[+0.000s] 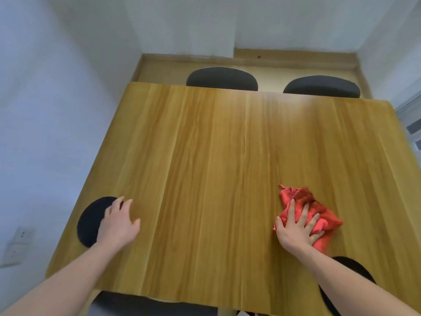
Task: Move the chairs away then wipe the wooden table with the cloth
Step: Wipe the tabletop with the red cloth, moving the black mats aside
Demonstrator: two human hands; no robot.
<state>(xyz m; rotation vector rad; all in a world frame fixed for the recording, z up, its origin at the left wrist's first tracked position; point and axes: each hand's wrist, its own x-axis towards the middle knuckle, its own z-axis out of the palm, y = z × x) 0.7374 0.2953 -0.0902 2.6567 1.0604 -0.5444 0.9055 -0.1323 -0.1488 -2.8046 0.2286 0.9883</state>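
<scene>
Both hands lie on the table (205, 156): the right hand (296, 229), lower right of the frame, presses flat with spread fingers on the red cloth (319, 215); the left hand (119, 222), lower left, rests released, fingers loose, grasping nothing. Two chairs (222, 78) stand at the far edge, top of frame.

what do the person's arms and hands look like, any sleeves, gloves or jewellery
Both forearms are bare as far as the view shows, with no sleeves in sight. The left hand and right hand wear no gloves, and no rings, watch or bracelets are visible.
</scene>
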